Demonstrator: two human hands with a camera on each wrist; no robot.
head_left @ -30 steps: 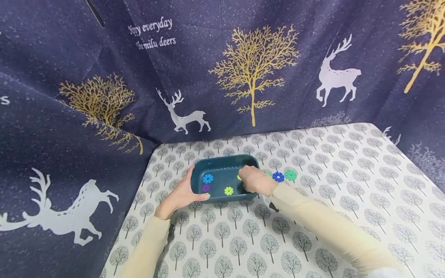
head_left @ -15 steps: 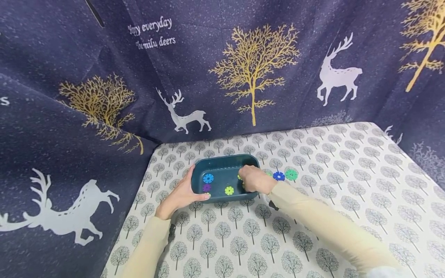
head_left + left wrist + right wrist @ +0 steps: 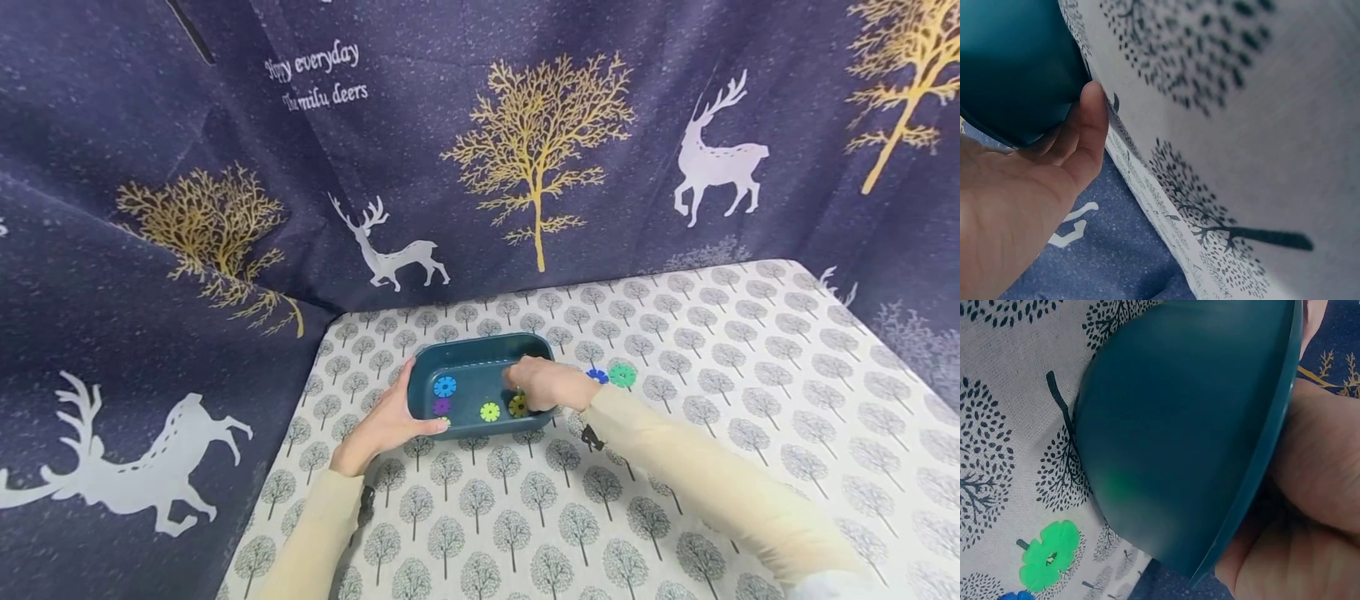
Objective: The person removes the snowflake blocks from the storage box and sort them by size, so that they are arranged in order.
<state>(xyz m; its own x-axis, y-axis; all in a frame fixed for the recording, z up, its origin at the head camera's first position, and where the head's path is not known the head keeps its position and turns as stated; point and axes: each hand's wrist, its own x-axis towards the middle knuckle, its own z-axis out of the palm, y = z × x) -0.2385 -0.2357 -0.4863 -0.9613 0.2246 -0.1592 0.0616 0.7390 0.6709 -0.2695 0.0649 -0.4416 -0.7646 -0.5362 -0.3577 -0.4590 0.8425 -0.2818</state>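
A dark teal plastic tub point(image 3: 480, 429) stands on the cloth with several notched plastic discs inside: a light blue disc point(image 3: 445, 386), a purple disc point(image 3: 441, 406), a yellow-green disc point(image 3: 490, 412) and a darker yellow disc point(image 3: 517, 406). My left hand point(image 3: 390, 421) holds the tub's left end, thumb over the front rim. In the left wrist view, the fingers of the left hand point(image 3: 1041, 175) lie against the outer wall. My right hand point(image 3: 551, 383) reaches over the right rim into the tub, beside the darker yellow disc. Its fingertips are hidden, so anything between them cannot be told.
To the right of the tub, a dark blue disc point(image 3: 597, 376) and a green disc point(image 3: 622, 375) lie on the tree-patterned tablecloth point(image 3: 720, 467). A dark blue curtain point(image 3: 420, 150) with deer and trees hangs behind and to the left.
My right hand has shifted slightly inside the tub, and more of the darker yellow disc shows below it. The dark blue disc is now partly covered. My left hand keeps its hold.
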